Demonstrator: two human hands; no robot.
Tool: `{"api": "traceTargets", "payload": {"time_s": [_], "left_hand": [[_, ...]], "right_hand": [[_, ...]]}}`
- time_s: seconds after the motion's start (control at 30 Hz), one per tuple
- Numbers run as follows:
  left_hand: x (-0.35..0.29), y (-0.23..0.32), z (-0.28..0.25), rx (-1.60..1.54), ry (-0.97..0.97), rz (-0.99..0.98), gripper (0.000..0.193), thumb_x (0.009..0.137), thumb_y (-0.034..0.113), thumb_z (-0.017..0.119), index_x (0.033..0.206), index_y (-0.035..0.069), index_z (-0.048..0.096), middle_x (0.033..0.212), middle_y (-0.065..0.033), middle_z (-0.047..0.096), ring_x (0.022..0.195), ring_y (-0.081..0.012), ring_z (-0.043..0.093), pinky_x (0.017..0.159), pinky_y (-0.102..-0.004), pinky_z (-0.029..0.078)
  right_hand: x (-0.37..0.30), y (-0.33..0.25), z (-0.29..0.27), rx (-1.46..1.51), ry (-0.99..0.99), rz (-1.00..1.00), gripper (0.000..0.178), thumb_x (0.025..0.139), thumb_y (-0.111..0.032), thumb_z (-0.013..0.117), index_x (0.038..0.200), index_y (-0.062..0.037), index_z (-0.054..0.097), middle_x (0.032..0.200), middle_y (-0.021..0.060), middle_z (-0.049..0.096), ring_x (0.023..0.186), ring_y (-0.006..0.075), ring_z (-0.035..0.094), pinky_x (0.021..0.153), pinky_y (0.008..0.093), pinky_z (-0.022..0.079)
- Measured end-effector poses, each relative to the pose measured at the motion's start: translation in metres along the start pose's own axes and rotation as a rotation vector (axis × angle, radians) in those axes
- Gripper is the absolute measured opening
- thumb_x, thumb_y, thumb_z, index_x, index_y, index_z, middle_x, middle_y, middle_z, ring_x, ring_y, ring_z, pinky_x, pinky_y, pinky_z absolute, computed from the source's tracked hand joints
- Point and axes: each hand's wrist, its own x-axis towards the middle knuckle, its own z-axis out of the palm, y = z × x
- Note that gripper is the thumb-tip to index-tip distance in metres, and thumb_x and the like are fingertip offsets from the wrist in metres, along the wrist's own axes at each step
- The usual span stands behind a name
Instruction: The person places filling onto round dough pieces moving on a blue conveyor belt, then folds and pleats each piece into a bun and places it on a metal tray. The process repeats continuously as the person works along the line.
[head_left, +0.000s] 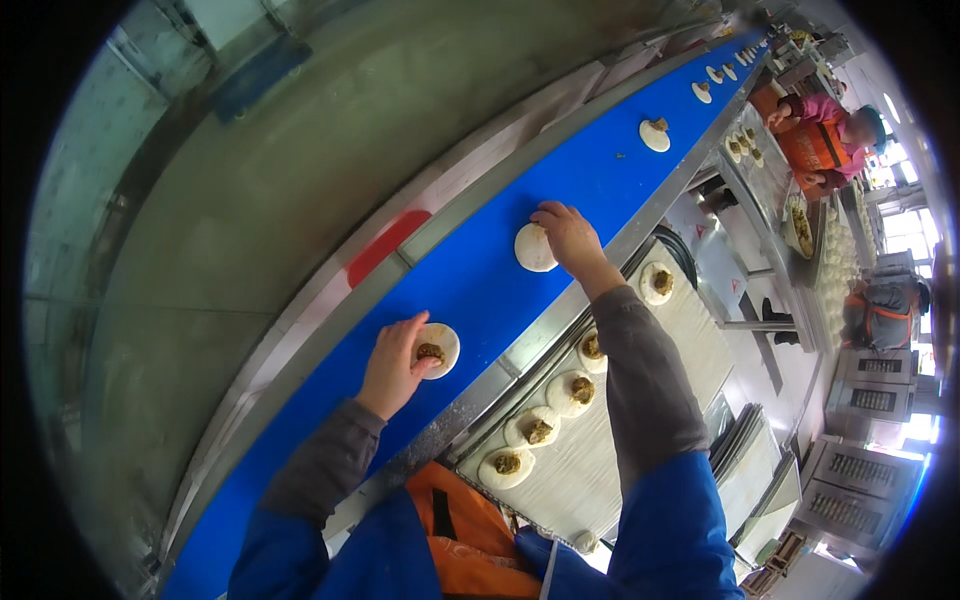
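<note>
- The left-hand dough round (449,340) lies on the blue belt (490,295), at the fingertips of the left hand (398,360); bare belt lies on its right, up to the metal rail.
- The left hand's fingers bend toward the round's upper-left edge, with the thumb across it by the brown filling (431,353); I cannot tell whether they grip it.
- The right-hand dough round (533,250) sits farther up the belt, with bare blue on its left and below it.
- The right hand (574,245) reaches in from the right, its fingers curled over that round's upper edge; whether they grasp or merely touch it, I cannot tell.
- Both rounds look about as wide as long. On the left-hand one the filling sits toward the lower left.
- The belt's long axis runs from lower left to upper right, where a filled round (655,136) and several smaller-looking ones follow in line.
- Right of the belt, beneath the right forearm, a pale tray (630,400) bears filled rounds (570,394) in a slanting row.
- Beyond, a co-worker in an orange apron (812,147) is at a bench (768,172) with more filled dough.
- A grey floor (270,200) spreads left of the belt.
</note>
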Motion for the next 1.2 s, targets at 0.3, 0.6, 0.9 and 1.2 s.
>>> {"api": "traceTargets", "payload": {"time_s": [0.3, 0.6, 0.9, 1.2], "left_hand": [[-0.048, -0.044, -0.051, 0.018, -0.284, -0.236, 0.038, 0.072, 0.018, 0.086, 0.094, 0.006, 0.058, 0.086, -0.0082, 0.056, 0.076, -0.0243, 0.056, 0.07, -0.0362, 0.048], [-0.15, -0.054, -0.073, 0.138, -0.295, -0.141, 0.05, 0.074, 0.008, 0.083, 0.116, 0.001, 0.057, 0.115, -0.0145, 0.057, 0.107, -0.032, 0.059, 0.09, -0.0388, 0.048], [-0.229, 0.005, -0.086, -0.741, -0.244, -0.602, 0.044, 0.089, 0.003, 0.069, 0.13, 0.003, 0.053, 0.121, -0.0097, 0.063, 0.109, -0.02, 0.064, 0.093, -0.0313, 0.053], [-0.186, 0.137, 0.125, -0.551, -0.694, -0.168, 0.049, 0.091, 0.016, 0.072, 0.134, 0.002, 0.051, 0.122, -0.012, 0.064, 0.109, -0.0237, 0.064, 0.092, -0.0348, 0.051]], "right_hand": [[-0.037, -0.059, 0.016, 0.146, -0.293, 0.177, 0.046, 0.082, -0.052, 0.076, 0.113, -0.0176, 0.072, 0.11, 0.0135, 0.07, 0.101, 0.0347, 0.067, 0.084, 0.0442, 0.054], [-0.052, -0.153, 0.03, 0.213, -0.535, 0.138, 0.071, 0.07, -0.053, 0.084, 0.126, -0.0126, 0.065, 0.103, 0.0127, 0.068, 0.1, 0.0355, 0.066, 0.092, 0.0442, 0.053], [-0.241, -0.185, -0.039, 1.174, -0.213, 0.188, 0.058, 0.08, -0.025, 0.084, 0.128, -0.0064, 0.057, 0.099, 0.0122, 0.072, 0.097, 0.0253, 0.069, 0.086, 0.0379, 0.053], [-0.502, -0.148, -0.082, 1.041, -0.574, 0.827, 0.046, 0.083, -0.019, 0.079, 0.122, -0.0008, 0.063, 0.109, 0.0142, 0.07, 0.102, 0.0252, 0.066, 0.091, 0.0363, 0.051]]}}
